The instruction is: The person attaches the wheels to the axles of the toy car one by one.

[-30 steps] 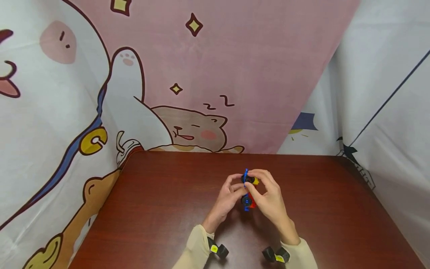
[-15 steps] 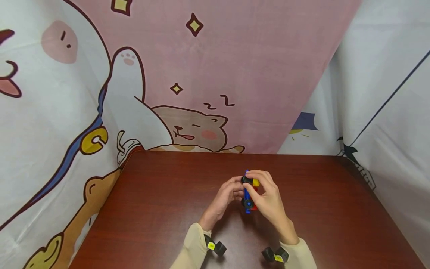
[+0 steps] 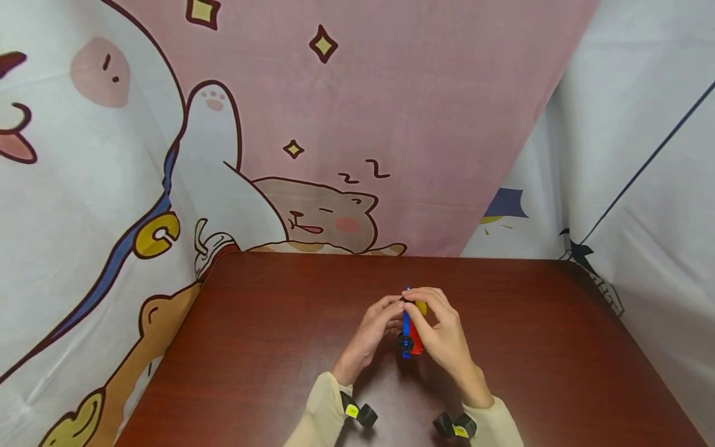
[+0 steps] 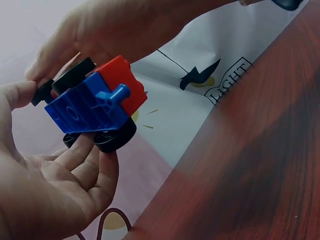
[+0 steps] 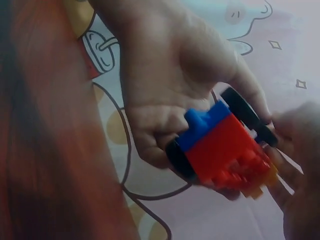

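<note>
A toy block car (image 3: 406, 329) is held up on edge between both hands above the table. It has a blue base (image 4: 75, 110), a red brick (image 5: 222, 152), a yellow brick (image 3: 421, 308) and black wheels (image 4: 116, 137). My right hand (image 3: 444, 326) grips its far end with thumb and fingers. From the other side, my left hand (image 3: 364, 338) pinches a wheel at that end. The left hand's other fingers curl under the car against its wheels in the left wrist view. The right hand hides part of the yellow brick.
The dark red-brown wooden table (image 3: 268, 347) lies below the hands. A cartoon-print cloth (image 3: 447, 124) hangs behind its back edge, and white cloth (image 3: 642, 186) hangs at the right. Black wrist cameras (image 3: 359, 410) sit by each sleeve.
The left fingers and thumb drew back from the car, then the thumb came forward to its far wheel again. The right hand and the car shifted slightly left and nearer to me.
</note>
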The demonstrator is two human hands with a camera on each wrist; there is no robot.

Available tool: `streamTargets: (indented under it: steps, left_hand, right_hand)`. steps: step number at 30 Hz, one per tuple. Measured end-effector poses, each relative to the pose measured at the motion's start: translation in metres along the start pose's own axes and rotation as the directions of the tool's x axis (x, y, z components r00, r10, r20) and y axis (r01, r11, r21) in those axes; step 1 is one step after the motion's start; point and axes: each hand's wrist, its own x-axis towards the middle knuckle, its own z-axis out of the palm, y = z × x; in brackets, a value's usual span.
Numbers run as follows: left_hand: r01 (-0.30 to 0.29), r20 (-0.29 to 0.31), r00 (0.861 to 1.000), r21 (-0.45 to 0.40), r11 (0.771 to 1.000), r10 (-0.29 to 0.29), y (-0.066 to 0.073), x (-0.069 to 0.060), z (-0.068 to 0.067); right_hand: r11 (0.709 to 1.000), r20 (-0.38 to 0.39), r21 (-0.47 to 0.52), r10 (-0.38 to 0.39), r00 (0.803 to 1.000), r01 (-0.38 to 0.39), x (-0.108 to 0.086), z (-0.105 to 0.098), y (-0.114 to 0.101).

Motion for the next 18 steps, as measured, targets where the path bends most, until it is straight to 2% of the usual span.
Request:
streamTargets:
  steps: [3,5,6,7,10,12,13,15,18]
  left_hand:
    - [-0.001,0.003,1.0,-0.008,1.0,0.001,0.0007,-0.0006,0.0015]
    - [-0.008,0.002,1.0,-0.013,1.0,0.008,0.0013,-0.0007,0.002]
    - [-0.013,0.002,1.0,-0.014,1.0,0.013,0.0015,-0.0008,0.0021]
    - [-0.019,0.002,1.0,-0.016,1.0,0.019,0.0017,-0.0009,0.002]
    - [-0.036,-0.001,0.999,-0.001,0.999,0.036,0.0015,-0.001,0.0011]
    - [-0.043,-0.008,0.999,0.014,0.999,0.043,0.0005,-0.0004,0.0004]
    - [-0.044,-0.015,0.999,0.024,0.999,0.044,0.0,-0.0003,0.0001]
    - [-0.043,-0.029,0.999,0.044,0.998,0.044,-0.001,0.0003,-0.0003]
    - [-0.039,-0.051,0.998,0.035,0.999,0.041,-0.0019,0.0014,0.0007]
  right_hand:
    - [0.998,-0.039,0.005,0.065,0.997,-0.065,-0.0009,0.002,-0.0018]
    - [0.987,-0.04,0.003,0.161,0.986,-0.161,-0.0018,0.0027,-0.0025]
    - [0.975,-0.029,0.004,0.224,0.974,-0.224,-0.0024,0.0027,-0.0025]
    - [0.957,-0.007,0.006,0.289,0.957,-0.289,-0.003,0.0026,-0.0023]
    - [0.883,0.103,-0.012,0.468,0.878,-0.47,-0.0048,0.002,-0.002]
    - [0.848,0.167,-0.026,0.526,0.834,-0.529,-0.0055,0.0019,-0.0015]
    - [0.839,0.191,-0.027,0.538,0.821,-0.544,-0.0056,0.002,-0.0016]
    - [0.835,0.206,-0.026,0.542,0.814,-0.549,-0.0056,0.0028,-0.0017]
    - [0.846,0.194,-0.031,0.528,0.827,-0.533,-0.005,0.0043,-0.0007]
